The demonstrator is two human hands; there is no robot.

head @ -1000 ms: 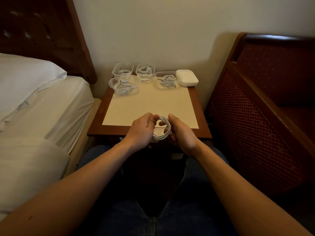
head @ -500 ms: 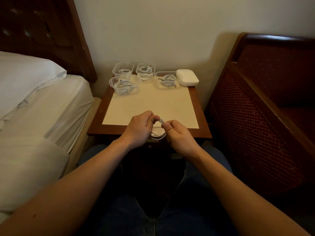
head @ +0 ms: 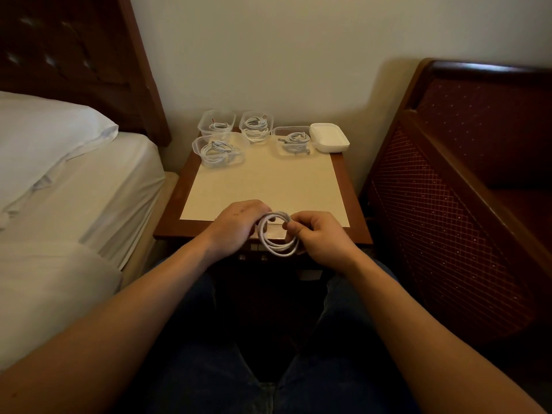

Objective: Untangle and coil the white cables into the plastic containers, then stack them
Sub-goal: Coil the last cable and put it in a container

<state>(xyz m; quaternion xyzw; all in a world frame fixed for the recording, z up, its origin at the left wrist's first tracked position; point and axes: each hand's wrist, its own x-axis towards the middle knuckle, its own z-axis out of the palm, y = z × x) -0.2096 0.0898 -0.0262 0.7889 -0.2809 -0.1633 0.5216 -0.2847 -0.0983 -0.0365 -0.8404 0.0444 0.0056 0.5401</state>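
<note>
A person's two bare forearms reached forward from the bottom of the view, over knees in dark blue jeans [head: 191, 369]. Both hands met above the near edge of a small wooden bedside table [head: 170, 216]. The left hand [head: 236, 227] had its fingers curled around the left side of a coiled white cable [head: 276, 234]. The right hand [head: 319, 237] pinched the right side of the same coil between thumb and bent fingers. The cable formed several round loops held in the air between the two hands, just over the table's front edge.

A cream-coloured mat [head: 268, 186] covered most of the tabletop. At the far end of the table, near the wall, stood four clear plastic containers, each holding a coiled white cable. The front-left container [head: 221, 149] sat closest to the person. Behind it was the back-left container [head: 216, 122], with the back-middle container [head: 257, 125] just beside it. The right container [head: 294, 140] stood a little apart, touching or almost touching a stack of white lids [head: 328, 137] at the table's far right corner.

A bed with white sheets [head: 74, 189] and a pillow [head: 44, 130] lay to the left. A dark red upholstered chair [head: 463, 189] with a wooden frame stood to the right.
</note>
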